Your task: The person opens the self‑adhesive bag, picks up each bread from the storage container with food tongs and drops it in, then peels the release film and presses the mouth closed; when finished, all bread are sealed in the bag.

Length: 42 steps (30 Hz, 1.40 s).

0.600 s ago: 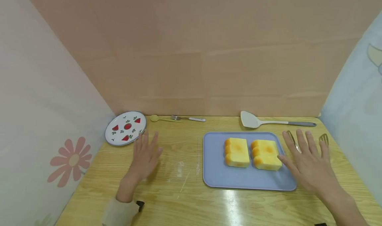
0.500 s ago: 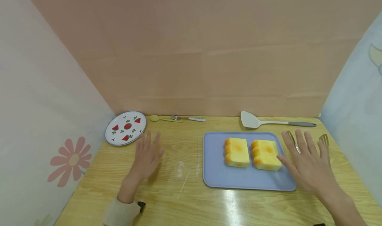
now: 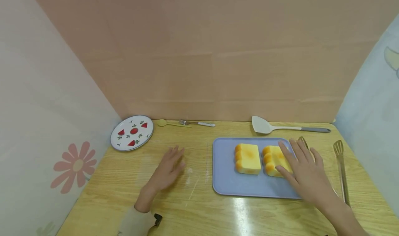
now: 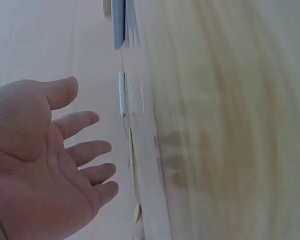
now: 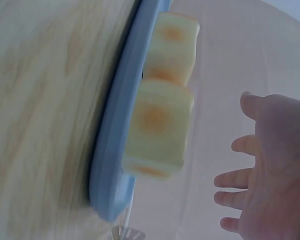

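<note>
My left hand [image 3: 166, 172] hovers over the bare wood left of the blue tray [image 3: 224, 185], fingers loosely spread and holding nothing. In the left wrist view its palm [image 4: 35, 165] faces inward. My right hand [image 3: 307, 178] is above the tray's right end, fingers spread, overlapping the right bread loaf [image 3: 274, 159] in the head view. The right wrist view has that palm [image 5: 282, 170] apart from the loaves. A second bread loaf [image 3: 248, 159] lies beside the first on the tray. Both are yellow with browned ends.
A white plate [image 3: 124, 139] with red fruit prints stands back left. A yellow spoon [image 3: 162, 123] and a fork [image 3: 205, 124] lie along the back wall. A white spatula [image 3: 262, 125] lies behind the tray; a slotted metal turner [image 3: 342, 170] lies at right.
Both hands have moved inward: the left to the right and slightly nearer the body, the right leftward over the right loaf. The metal turner at right is now more exposed.
</note>
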Each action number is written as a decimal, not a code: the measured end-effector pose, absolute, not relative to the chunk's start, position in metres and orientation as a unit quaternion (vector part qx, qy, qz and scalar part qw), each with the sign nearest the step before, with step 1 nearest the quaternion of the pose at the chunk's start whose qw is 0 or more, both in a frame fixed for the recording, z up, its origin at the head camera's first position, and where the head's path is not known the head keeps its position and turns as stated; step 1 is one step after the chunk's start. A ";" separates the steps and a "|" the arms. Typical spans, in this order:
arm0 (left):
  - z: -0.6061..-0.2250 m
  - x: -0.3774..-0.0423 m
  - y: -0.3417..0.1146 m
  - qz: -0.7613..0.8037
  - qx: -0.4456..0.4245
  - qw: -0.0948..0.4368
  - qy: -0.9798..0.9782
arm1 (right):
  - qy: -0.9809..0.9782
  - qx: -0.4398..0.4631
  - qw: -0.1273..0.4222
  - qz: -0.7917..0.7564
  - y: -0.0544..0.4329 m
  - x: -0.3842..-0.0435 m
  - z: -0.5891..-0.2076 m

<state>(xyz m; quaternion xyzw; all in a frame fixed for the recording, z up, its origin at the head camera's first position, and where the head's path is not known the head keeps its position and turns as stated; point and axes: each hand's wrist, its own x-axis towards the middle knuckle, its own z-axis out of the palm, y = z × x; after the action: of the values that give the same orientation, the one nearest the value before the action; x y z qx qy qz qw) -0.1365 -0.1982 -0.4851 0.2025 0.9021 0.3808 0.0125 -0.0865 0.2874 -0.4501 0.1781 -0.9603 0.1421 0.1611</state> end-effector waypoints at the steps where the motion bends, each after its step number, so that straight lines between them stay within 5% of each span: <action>1: -0.486 -0.137 -0.196 0.384 0.201 0.017 0.901 | -0.959 0.182 0.164 0.144 0.283 -0.087 -0.450; 8: -0.494 -0.144 -0.182 0.422 0.163 0.028 0.892 | -0.942 0.214 0.200 0.163 0.254 -0.086 -0.451; 28: -0.531 -0.157 -0.157 0.386 0.192 -0.061 0.900 | -0.877 0.284 0.272 0.276 0.185 -0.081 -0.457; 42: -0.531 -0.153 -0.146 0.333 0.180 -0.083 0.922 | -0.850 0.339 0.207 0.348 0.145 -0.071 -0.470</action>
<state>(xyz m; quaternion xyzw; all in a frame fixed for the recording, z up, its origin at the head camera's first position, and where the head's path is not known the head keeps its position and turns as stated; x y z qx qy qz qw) -0.1530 -0.1460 -0.5306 0.1804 0.9218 0.3330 -0.0832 -0.0706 0.1453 -0.4695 0.3386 -0.8495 0.3478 0.2068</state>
